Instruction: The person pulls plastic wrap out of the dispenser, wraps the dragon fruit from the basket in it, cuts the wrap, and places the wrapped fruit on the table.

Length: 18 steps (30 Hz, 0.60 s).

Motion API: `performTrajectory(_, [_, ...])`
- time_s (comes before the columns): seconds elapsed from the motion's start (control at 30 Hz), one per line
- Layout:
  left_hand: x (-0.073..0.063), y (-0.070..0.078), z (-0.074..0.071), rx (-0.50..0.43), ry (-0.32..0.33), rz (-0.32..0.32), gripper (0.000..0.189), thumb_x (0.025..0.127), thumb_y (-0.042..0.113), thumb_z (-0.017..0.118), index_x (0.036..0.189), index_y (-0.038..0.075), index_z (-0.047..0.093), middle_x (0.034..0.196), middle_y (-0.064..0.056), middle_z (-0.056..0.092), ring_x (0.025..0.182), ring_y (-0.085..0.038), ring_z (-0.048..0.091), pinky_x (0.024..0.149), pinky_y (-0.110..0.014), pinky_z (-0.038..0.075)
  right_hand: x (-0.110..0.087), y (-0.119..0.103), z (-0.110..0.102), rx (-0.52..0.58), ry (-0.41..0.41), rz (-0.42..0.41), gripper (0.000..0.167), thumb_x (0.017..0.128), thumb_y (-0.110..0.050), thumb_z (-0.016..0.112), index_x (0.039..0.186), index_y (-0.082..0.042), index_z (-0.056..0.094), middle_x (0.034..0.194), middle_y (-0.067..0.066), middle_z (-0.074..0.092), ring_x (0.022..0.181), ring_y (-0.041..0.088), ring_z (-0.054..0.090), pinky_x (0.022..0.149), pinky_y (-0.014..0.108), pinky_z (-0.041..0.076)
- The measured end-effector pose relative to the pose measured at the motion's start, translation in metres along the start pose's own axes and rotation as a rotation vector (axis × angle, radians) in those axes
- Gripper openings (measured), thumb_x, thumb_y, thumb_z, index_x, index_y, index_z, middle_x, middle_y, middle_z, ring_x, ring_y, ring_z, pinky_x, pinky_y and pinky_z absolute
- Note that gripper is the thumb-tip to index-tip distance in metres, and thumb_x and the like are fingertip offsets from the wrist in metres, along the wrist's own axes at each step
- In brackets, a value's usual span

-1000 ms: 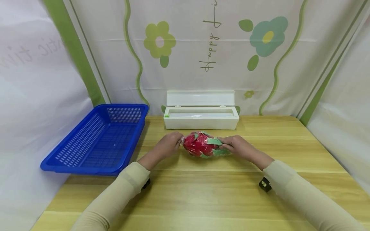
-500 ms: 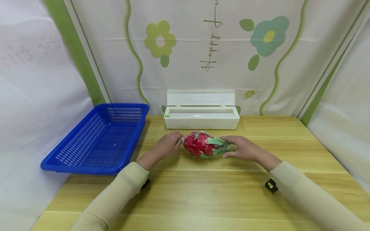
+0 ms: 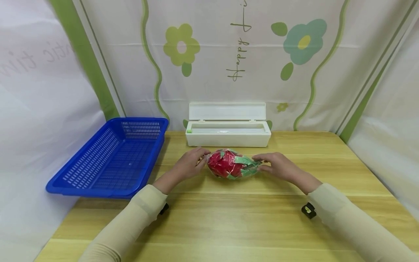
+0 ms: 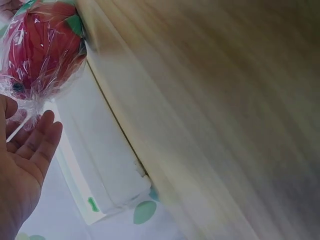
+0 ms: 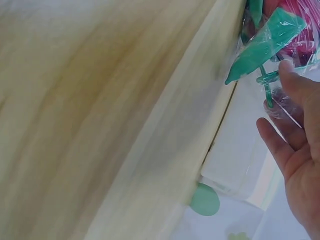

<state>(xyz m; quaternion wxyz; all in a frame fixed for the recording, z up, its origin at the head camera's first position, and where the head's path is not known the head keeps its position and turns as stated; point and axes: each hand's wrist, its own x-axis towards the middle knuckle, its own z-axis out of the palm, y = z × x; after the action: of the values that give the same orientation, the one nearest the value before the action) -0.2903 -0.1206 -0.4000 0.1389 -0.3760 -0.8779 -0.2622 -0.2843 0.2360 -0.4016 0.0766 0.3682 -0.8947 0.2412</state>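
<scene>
A red dragon fruit (image 3: 226, 163) with green leaf-like scales lies lengthwise between both hands, wrapped in clear plastic wrap. My left hand (image 3: 190, 163) is at its left end, thumb and fingers spread apart around the gathered wrap tail (image 4: 35, 107). At the leafy right end, my right hand (image 3: 278, 166) has its thumb and fingers on either side of the loose wrap (image 5: 285, 102). In the right wrist view the right thumb overlaps the wrap, and fingers curve behind it.
Behind the fruit stands a white wrap dispenser box (image 3: 228, 140) with its lid raised. A blue perforated basket (image 3: 154, 171) sits at the left of the wooden table (image 3: 229, 225). A printed curtain (image 3: 209, 87) hangs behind.
My right hand came off the leafy tip, opened wider and moved right, then drew its thumb and fingers closer around the wrap. My left fingers have loosened from their pinch on the twisted end.
</scene>
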Motion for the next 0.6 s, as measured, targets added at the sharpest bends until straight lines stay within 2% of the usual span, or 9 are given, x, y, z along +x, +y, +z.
performTrajectory(0.13, [-0.001, -0.001, 0.000, -0.005, 0.047, 0.047, 0.014, 0.098, 0.011, 0.057, 0.108, 0.004, 0.063, 0.099, -0.004, 0.064, 0.090, -0.015, 0.063, 0.074, -0.027, 0.054, 0.003, 0.000, 0.000, 0.022, 0.014, 0.029, 0.024, 0.085, -0.006, 0.074, 0.109, -0.006, 0.073, 0.103, 0.005, 0.072, 0.092, 0.020, 0.068, 0.076, 0.039, 0.056])
performTrajectory(0.23, [0.000, -0.001, 0.001, -0.003, 0.067, 0.059, 0.010, 0.098, 0.009, 0.059, 0.104, 0.005, 0.065, 0.096, -0.003, 0.065, 0.088, -0.014, 0.063, 0.073, -0.025, 0.054, 0.004, 0.000, 0.002, 0.028, 0.026, 0.017, 0.017, 0.088, -0.005, 0.070, 0.104, -0.006, 0.075, 0.099, 0.004, 0.073, 0.089, 0.018, 0.069, 0.073, 0.036, 0.056])
performTrajectory(0.4, [0.002, -0.003, 0.003, 0.009, 0.074, 0.044, 0.009, 0.096, 0.009, 0.061, 0.102, 0.005, 0.066, 0.095, -0.003, 0.066, 0.086, -0.013, 0.063, 0.073, -0.024, 0.054, 0.008, 0.002, 0.007, 0.018, 0.058, -0.020, 0.017, 0.089, -0.001, 0.068, 0.104, -0.005, 0.073, 0.098, 0.004, 0.072, 0.088, 0.018, 0.068, 0.073, 0.035, 0.056])
performTrajectory(0.6, [0.006, -0.001, 0.004, 0.027, 0.081, 0.053, 0.013, 0.096, 0.008, 0.061, 0.109, 0.005, 0.064, 0.094, -0.004, 0.069, 0.083, -0.013, 0.066, 0.070, -0.024, 0.054, 0.011, -0.001, 0.008, -0.005, 0.091, 0.035, 0.012, 0.086, -0.006, 0.073, 0.098, -0.007, 0.070, 0.089, -0.001, 0.070, 0.079, 0.013, 0.066, 0.068, 0.034, 0.055])
